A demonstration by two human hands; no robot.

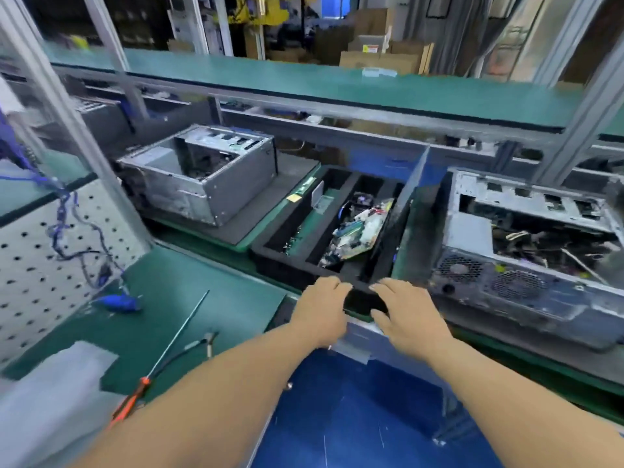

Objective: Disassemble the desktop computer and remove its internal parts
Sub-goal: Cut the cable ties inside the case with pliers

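Both sets of fingers rest on the near edge of the black tray [358,300]. I see my left hand [320,310] with its fingers [332,285] bent over the tray's near rim, gripping it. My right hand [408,310] lies flatter, with its fingers [385,286] spread on the same rim and the thumb low on the tray's near side; I cannot tell if it really grips.

The tray sits in the middle of the green worktop [189,298], between two computers. It has long slots. A pile of circuit boards [361,231] lies in the right slot. A green board [307,228] lies in the left slot, and a small grey card [317,194] stands at its far end.

The desktop computer on the left [202,173] is far from my hands, on a dark mat [266,204]. Its top is open and I can see into it. The desktop computer on the right [526,241] is just beside the tray. It is open too, with loose wires [553,244] inside and round fan grilles [489,275] on its near side.

Near me on the left lie a long screwdriver with an orange handle [162,363] and small pliers [199,344]. A white board with holes [37,265] stands at the left, with blue cables [71,231] hanging by it. A clear plastic bag [54,386] lies at the near left corner. A green shelf [337,86] runs across above.
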